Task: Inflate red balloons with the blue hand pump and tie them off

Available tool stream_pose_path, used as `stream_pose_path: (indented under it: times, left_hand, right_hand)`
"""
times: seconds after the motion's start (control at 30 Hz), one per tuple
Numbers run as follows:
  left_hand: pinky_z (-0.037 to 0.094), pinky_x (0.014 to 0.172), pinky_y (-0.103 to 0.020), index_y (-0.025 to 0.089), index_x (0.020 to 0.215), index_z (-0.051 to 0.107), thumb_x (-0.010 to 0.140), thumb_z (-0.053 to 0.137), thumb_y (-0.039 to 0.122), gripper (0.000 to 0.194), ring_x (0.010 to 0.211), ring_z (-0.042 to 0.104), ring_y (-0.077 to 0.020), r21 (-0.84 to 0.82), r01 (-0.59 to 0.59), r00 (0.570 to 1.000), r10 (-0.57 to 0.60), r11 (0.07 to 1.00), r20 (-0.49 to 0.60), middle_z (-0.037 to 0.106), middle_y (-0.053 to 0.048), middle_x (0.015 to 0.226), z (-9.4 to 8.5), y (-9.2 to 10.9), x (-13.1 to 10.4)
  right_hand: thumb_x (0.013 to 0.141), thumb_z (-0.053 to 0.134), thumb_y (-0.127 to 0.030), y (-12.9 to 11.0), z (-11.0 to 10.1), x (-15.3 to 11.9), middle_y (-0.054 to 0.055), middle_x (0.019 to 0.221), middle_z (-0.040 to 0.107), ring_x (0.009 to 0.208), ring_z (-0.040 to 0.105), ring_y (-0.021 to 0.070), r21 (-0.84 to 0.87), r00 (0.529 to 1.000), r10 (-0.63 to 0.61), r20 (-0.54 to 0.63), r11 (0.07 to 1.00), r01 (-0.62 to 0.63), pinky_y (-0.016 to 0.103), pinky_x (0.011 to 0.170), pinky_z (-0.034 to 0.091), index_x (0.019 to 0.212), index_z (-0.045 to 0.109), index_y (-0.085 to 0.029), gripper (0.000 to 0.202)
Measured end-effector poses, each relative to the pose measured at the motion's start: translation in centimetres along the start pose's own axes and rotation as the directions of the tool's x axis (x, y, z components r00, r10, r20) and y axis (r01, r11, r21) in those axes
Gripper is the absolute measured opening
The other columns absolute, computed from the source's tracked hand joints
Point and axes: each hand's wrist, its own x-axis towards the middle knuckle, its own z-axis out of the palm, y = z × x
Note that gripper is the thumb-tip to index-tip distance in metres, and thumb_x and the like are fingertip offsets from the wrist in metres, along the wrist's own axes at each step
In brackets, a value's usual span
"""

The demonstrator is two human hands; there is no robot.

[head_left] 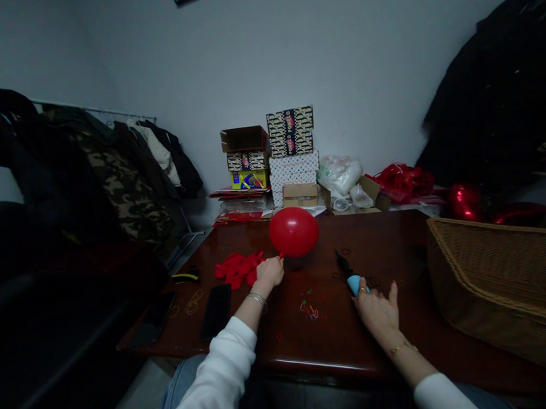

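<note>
An inflated red balloon (294,232) stands above the dark wooden table, its neck pinched in my left hand (270,271). Beside that hand, to its left, lies a pile of flat red balloons (237,267). My right hand (377,308) is at a hand pump with a light blue body (355,284) and a black nozzle; thumb and fingers touch its near end, and one finger sticks out. Small coloured rubber bands (311,312) are scattered between my hands.
The table (321,351) also carries a black phone (216,311), a dark flat object (155,320), tan rubber bands (192,303) and a yellow-black tool (185,278). A wicker basket (494,296) stands at right. Stacked boxes (294,169) and plastic bags (340,174) line the back.
</note>
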Motion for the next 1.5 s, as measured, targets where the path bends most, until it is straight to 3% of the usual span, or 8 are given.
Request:
stream_pose_path:
  times: [0.07,0.2,0.33,0.5,0.73,1.03,1.27,1.5]
  left_hand:
    - [0.041,0.093,-0.046,0.019,0.071,0.061,0.084,0.051,0.039,0.027,0.106,0.06,-0.0325,0.227,-0.062,0.997,0.049,0.972,0.061,0.067,-0.017,0.082,-0.2,0.2,-0.2]
    - [0.049,0.08,-0.04,0.019,0.1,0.063,0.094,0.027,0.04,0.042,0.092,0.066,-0.0253,0.642,-0.238,0.968,0.123,0.729,0.219,0.069,-0.014,0.095,-0.7,1.0,-0.8]
    - [0.051,0.075,-0.038,0.018,0.102,0.064,0.094,0.023,0.038,0.046,0.089,0.067,-0.0264,0.686,-0.307,0.949,0.155,0.659,0.276,0.07,-0.015,0.094,-0.9,2.0,-1.3]
    - [0.052,0.074,-0.038,0.017,0.101,0.065,0.093,0.026,0.037,0.045,0.089,0.067,-0.0279,0.674,-0.332,0.94,0.169,0.66,0.297,0.07,-0.016,0.095,-1.1,3.4,-2.0]
    - [0.053,0.07,-0.04,0.017,0.099,0.066,0.093,0.029,0.035,0.042,0.087,0.067,-0.0285,0.676,-0.457,0.889,0.279,0.577,0.363,0.07,-0.016,0.091,-2.4,4.9,-3.5]
    - [0.052,0.068,-0.034,0.015,0.086,0.067,0.089,0.041,0.022,0.027,0.084,0.062,-0.0246,0.591,-0.718,0.692,0.468,0.369,0.549,0.069,-0.012,0.082,-4.0,6.6,-5.8]
    - [0.051,0.067,-0.029,0.016,0.084,0.063,0.091,0.044,0.027,0.023,0.087,0.058,-0.0216,0.601,-0.77,0.588,0.606,0.215,0.536,0.068,-0.009,0.085,-7.4,7.8,-4.8]
    - [0.047,0.094,-0.035,0.018,0.098,0.062,0.09,0.05,0.022,0.016,0.114,0.054,-0.02,0.584,-0.812,0.348,0.803,0.0,0.484,0.064,-0.006,0.117,-9.5,7.3,-3.7]
  right_hand:
    - [0.089,0.044,-0.037,0.0,0.1,0.2,0.015,0.078,0.069,0.07,0.065,0.0256,-0.009,0.999,0.023,0.034,1.0,-0.022,0.059,0.104,0.003,0.126,0.051,-0.004,0.05]
    - [0.082,0.051,-0.052,0.0,0.0,0.6,0.026,0.113,0.061,0.1,0.059,0.0378,-0.011,0.996,0.092,0.006,0.996,-0.092,0.062,0.103,0.005,0.132,0.044,-0.005,0.069]
    - [0.082,0.053,-0.046,-1.2,-2.4,1.3,0.028,0.138,0.04,0.129,0.033,0.0412,0.096,0.988,0.034,-0.147,0.995,-0.02,0.061,0.106,0.007,0.135,0.039,-0.002,0.07]
    - [0.087,0.046,-0.036,-5.3,-7.8,2.0,0.017,0.149,0.026,0.139,0.015,0.032,0.265,0.906,-0.206,-0.371,0.911,0.316,0.058,0.11,0.008,0.139,0.035,-0.01,0.059]
    - [0.079,0.061,-0.038,-9.1,-9.5,3.5,0.015,0.152,0.017,0.14,0.009,0.033,0.329,0.875,-0.27,-0.402,0.849,0.414,0.06,0.11,0.005,0.141,0.033,-0.015,0.071]
    - [0.074,0.066,-0.039,-9.6,-8.7,4.7,0.02,0.15,0.021,0.139,0.013,0.0361,0.338,0.904,-0.214,-0.371,0.875,0.346,0.061,0.109,0.005,0.133,0.046,-0.015,0.066]
    - [0.08,0.061,-0.033,-8.5,-10.0,4.9,0.016,0.143,0.038,0.138,0.02,0.0321,0.371,0.898,-0.189,-0.399,0.862,0.346,0.06,0.109,0.006,0.127,0.052,-0.02,0.05]
    - [0.08,0.055,-0.026,-7.4,-11.1,5.5,0.01,0.136,0.047,0.138,0.017,0.0296,0.471,0.873,-0.287,-0.394,0.753,0.46,0.062,0.109,0.003,0.13,0.046,-0.021,0.051]
